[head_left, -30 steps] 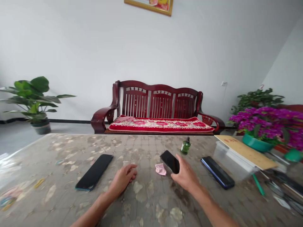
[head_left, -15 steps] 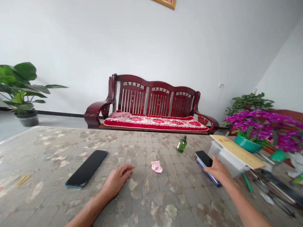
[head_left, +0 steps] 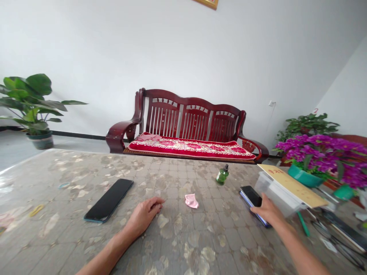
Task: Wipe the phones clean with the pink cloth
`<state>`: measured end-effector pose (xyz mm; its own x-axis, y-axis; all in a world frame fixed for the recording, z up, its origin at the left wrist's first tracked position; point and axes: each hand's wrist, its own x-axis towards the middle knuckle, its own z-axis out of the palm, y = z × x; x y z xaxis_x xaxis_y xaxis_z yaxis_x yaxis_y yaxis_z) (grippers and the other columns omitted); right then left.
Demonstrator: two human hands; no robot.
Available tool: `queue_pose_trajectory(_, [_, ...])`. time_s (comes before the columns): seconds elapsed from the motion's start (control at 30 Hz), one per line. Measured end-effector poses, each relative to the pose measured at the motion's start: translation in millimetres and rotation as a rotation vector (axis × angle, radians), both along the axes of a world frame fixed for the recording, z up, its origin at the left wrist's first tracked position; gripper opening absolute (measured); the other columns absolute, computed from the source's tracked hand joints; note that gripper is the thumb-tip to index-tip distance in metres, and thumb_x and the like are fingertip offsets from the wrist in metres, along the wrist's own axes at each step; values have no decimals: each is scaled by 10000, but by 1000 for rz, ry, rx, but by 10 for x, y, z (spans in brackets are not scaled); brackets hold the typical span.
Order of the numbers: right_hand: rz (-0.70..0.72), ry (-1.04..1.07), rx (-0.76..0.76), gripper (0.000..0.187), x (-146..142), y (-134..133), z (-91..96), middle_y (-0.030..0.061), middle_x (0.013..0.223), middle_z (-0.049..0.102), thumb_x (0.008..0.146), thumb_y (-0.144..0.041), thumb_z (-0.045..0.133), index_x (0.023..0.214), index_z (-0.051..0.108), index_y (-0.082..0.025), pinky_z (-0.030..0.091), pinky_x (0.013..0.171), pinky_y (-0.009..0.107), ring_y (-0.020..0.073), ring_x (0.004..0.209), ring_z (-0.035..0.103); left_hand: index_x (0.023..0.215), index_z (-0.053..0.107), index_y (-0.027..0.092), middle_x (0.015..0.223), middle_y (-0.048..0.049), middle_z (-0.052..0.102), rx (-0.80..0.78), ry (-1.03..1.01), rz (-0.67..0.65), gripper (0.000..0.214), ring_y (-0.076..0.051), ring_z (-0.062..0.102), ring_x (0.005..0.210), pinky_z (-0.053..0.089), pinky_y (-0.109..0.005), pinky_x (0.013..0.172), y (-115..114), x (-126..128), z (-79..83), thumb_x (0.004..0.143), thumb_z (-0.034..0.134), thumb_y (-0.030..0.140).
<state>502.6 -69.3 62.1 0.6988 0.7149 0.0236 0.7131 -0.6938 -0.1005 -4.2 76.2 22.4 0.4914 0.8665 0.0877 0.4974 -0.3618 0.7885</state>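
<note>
My left hand [head_left: 145, 216] rests on the patterned tablecloth [head_left: 172, 244], loosely bent with nothing in it. To its left lies a large black smartphone [head_left: 110, 200], screen up. A small pink cloth [head_left: 191, 201] sits to the right of that hand, apart from it. My right hand [head_left: 268, 211] grips the near part of a dark smartphone [head_left: 252, 195], thumb on the left side and fingers on the right. Under this phone shows a flat thing with a blue-violet edge [head_left: 247, 203], its kind mostly hidden. Behind stands a green bottle with a black cap [head_left: 222, 176].
A clear plastic box [head_left: 271, 191] with a tan folder [head_left: 292, 184] on top stands beside my right hand. Further right are purple flowers [head_left: 323, 152], a green stick [head_left: 303, 223] and black cables [head_left: 341, 244]. A yellow band [head_left: 36, 210] lies far left. Beyond the table is a wooden bench [head_left: 183, 118].
The whole view has shifted slightly, so things appear a little further right. Both hands keep nearly the same places, the right one still at the phone.
</note>
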Motion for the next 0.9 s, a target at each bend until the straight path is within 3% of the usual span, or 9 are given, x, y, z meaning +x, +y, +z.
queue_pose_trajectory(0.23, [31, 22, 4, 976, 27, -40, -1, 258, 1295, 570, 682, -489, 646, 1469, 300, -27, 489, 880, 421, 353, 1140, 606, 1000, 686, 205, 873, -20, 739, 6, 16, 10, 330, -189, 675, 785, 476, -242, 731, -22, 9, 35, 862, 427, 354])
queue_pose_trajectory(0.37, [57, -104, 102, 823, -123, -3, 161, 210, 1289, 592, 710, -539, 626, 1400, 437, -132, 480, 895, 483, 380, 1154, 585, 986, 699, 215, 914, -20, 747, 36, 11, 26, 301, -197, 680, 837, 482, -247, 772, -34, 12, 52, 848, 451, 316])
queue_pose_trajectory(0.47, [253, -164, 269, 616, -522, 195, 218, 168, 1295, 593, 795, -472, 552, 1333, 515, -174, 456, 956, 454, 342, 1172, 574, 980, 709, 219, 920, -20, 749, 58, -8, 54, 278, -202, 679, 862, 489, -252, 793, -73, 28, 82, 849, 476, 296])
queue_pose_trajectory(0.53, [408, -3, 337, 505, -933, 388, 165, 129, 1236, 627, 841, -409, 490, 1289, 552, -184, 475, 932, 374, 263, 1073, 632, 985, 711, 213, 884, -22, 748, 74, -22, 80, 271, -196, 680, 824, 502, -250, 783, -102, 52, 101, 857, 482, 279])
queue_pose_trajectory(0.63, [608, 220, 317, 515, -1635, 657, 15, 104, 1239, 621, 859, -397, 480, 1328, 525, -188, 505, 818, 316, 195, 873, 673, 1007, 707, 211, 962, -24, 743, 164, 17, 154, 275, -182, 680, 884, 504, -232, 813, -111, 75, 109, 856, 478, 192])
queue_pose_trajectory(0.73, [696, 261, 268, 570, -2202, 822, -85, 107, 1296, 584, 836, -407, 547, 1366, 505, -202, 494, 793, 302, 201, 896, 666, 1047, 698, 205, 1028, -27, 730, 203, 134, 250, 325, -176, 665, 954, 490, -232, 865, -57, 23, 136, 814, 498, 101])
queue_pose_trajectory(0.83, [721, 173, 263, 553, -2488, 893, -108, 95, 1259, 598, 819, -323, 586, 1362, 524, -239, 468, 758, 277, 229, 998, 641, 1136, 671, 206, 1149, -55, 689, 220, 240, 344, 374, -216, 593, 1122, 416, -292, 1007, 40, -129, 247, 807, 533, 94])
queue_pose_trajectory(0.9, [759, 123, 263, 430, -2545, 913, -127, 66, 1145, 637, 823, -247, 571, 1250, 616, -274, 448, 741, 255, 212, 975, 632, 1200, 641, 209, 1202, -77, 652, 230, 326, 409, 383, -249, 533, 1188, 369, -341, 1051, 111, -259, 354, 841, 534, 132])
